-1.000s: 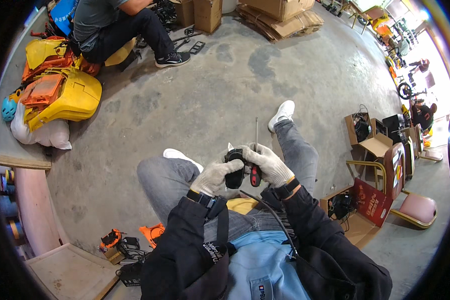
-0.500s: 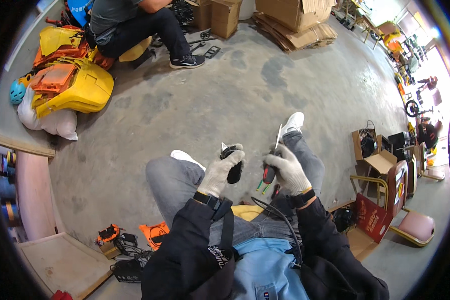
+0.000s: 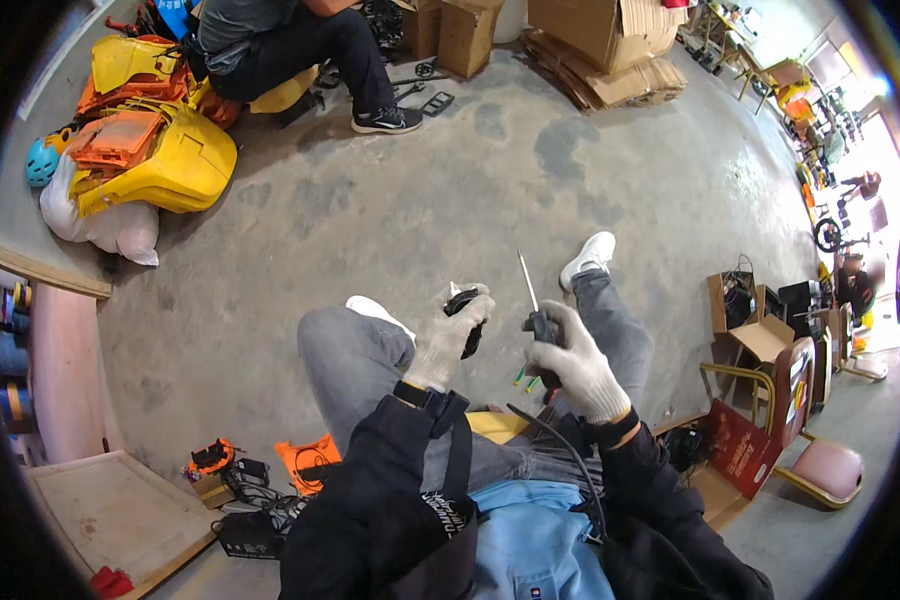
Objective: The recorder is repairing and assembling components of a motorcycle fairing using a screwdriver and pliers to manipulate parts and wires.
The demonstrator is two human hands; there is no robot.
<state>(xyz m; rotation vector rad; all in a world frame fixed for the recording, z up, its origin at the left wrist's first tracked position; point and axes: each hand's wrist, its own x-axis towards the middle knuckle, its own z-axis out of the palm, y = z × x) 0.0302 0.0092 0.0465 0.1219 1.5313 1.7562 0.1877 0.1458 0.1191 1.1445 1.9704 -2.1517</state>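
In my gloved left hand point(image 3: 448, 342) I hold a small black part point(image 3: 474, 338), with a pale piece sticking out near my thumb; its kind I cannot make out. My right hand point(image 3: 578, 358), also in a white knit glove, is closed around a screwdriver point(image 3: 527, 283). Its thin metal shaft points up and to the left, and my fingers cover most of the dark handle. The screwdriver's tip is apart from the black part. On the floor below the right hand lie some green-ended tools point(image 3: 526, 379), partly hidden.
A yellow seat point(image 3: 495, 427) shows under me. To the left lie orange parts point(image 3: 305, 462), cables and a black box point(image 3: 249, 536). Yellow shells point(image 3: 195, 155) are piled beside a seated person point(image 3: 300, 50). Cardboard point(image 3: 610, 75) is stacked ahead; a chair point(image 3: 820, 470) stands right.
My right hand has turned, swinging the screwdriver's shaft from nearly upright to a leftward lean. The left hand has tilted the black part slightly. The whole view has shifted a little.
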